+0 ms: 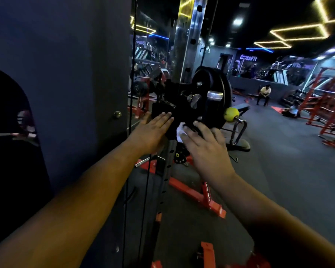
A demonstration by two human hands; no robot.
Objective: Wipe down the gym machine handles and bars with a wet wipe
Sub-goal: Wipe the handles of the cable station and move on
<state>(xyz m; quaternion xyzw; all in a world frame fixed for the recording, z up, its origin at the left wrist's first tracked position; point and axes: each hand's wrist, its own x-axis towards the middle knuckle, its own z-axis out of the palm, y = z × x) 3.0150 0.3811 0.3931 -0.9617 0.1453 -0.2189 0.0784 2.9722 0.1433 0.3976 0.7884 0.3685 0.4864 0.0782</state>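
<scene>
A black carriage of a gym machine point(182, 107) sits on a perforated upright, with a black weight plate point(213, 88) and a chrome sleeve end point(214, 94) on it. My right hand point(203, 146) presses a white wet wipe point(181, 132) flat against the lower part of the carriage; most of the wipe is hidden under the fingers. My left hand point(153, 132) lies flat with fingers extended against the carriage's left side, holding nothing. A yellow knob point(230, 114) sticks out to the right of the plate.
A dark grey wall panel point(75, 84) stands close on the left, with black cables point(132, 93) running down beside it. Red base frame bars point(193, 194) lie on the floor below. A bench point(240, 109) and red racks point(327, 105) stand to the right. Persons sit in the far background.
</scene>
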